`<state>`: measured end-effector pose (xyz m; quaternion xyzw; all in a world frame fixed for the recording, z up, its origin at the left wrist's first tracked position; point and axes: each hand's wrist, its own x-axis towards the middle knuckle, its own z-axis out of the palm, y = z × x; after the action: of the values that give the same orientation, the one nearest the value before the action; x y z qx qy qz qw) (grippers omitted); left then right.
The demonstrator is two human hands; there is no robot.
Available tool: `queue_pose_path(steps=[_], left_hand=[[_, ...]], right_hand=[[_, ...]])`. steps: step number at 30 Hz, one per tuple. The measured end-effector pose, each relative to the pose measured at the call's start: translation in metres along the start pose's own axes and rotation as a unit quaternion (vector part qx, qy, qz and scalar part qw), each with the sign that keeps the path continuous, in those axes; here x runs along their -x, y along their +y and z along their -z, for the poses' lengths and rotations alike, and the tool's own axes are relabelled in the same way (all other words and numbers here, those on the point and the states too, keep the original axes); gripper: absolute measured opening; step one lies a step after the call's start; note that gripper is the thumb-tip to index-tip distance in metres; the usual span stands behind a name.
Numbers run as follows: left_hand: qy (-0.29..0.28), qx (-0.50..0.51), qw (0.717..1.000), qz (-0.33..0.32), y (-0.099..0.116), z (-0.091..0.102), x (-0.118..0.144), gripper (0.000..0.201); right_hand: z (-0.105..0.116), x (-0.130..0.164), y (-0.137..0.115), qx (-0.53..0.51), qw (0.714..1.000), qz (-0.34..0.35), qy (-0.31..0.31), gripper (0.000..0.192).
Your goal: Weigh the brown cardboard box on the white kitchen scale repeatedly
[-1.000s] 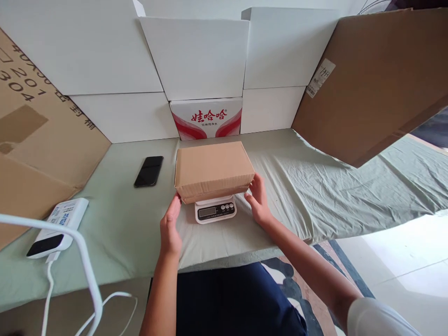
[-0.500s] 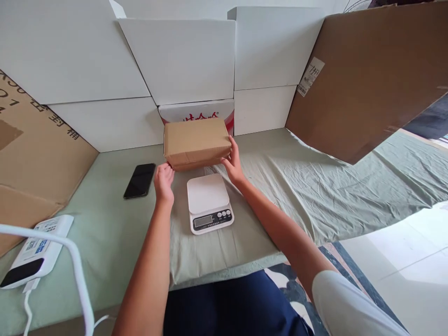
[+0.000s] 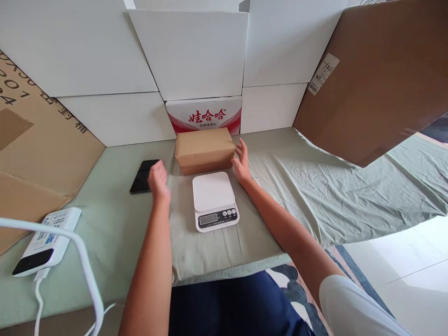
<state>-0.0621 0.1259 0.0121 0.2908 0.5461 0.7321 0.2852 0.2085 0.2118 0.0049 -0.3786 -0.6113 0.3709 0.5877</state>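
A closed brown cardboard box (image 3: 205, 148) rests on the green cloth, directly behind a white kitchen scale (image 3: 214, 198). At the box's right end is my right hand (image 3: 241, 161), its fingers apart and curved; whether a fingertip still touches the cardboard I cannot tell. My left hand (image 3: 159, 179) hovers apart from the box on the left, slightly blurred, fingers curled together with nothing visible in them. It partly covers the right edge of a black smartphone (image 3: 140, 177) lying on the cloth. The scale's platform is bare and its display looks blank.
White panels (image 3: 189, 56) and a red-and-white printed carton (image 3: 206, 115) stand at the back. Large cardboard pieces flank the left (image 3: 42, 154) and right (image 3: 378, 79). A white device (image 3: 49, 240) with a cable (image 3: 82, 261) lies at the left front. The cloth (image 3: 336, 186) is wrinkled on the right.
The box was held raised and tilted between both hands; now it sits on the cloth before the printed carton. My left hand has let go and moved left; my right hand has loosened.
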Motion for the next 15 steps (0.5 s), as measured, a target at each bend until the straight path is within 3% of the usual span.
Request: queue_pose_path(steps=[3, 7, 15], left_hand=[[0.045, 0.025, 0.999, -0.002, 0.007, 0.017, -0.012, 0.06], [0.002, 0.027, 0.999, 0.022, 0.002, 0.014, -0.013, 0.064], [-0.118, -0.003, 0.992, 0.047, -0.015, -0.015, 0.007, 0.081]], right_hand=[[0.015, -0.006, 0.006, -0.001, 0.998, 0.001, 0.059, 0.079], [0.025, -0.009, 0.01, -0.029, 0.996, -0.057, 0.059, 0.084], [0.006, -0.004, 0.006, -0.091, 0.991, -0.081, -0.057, 0.086]])
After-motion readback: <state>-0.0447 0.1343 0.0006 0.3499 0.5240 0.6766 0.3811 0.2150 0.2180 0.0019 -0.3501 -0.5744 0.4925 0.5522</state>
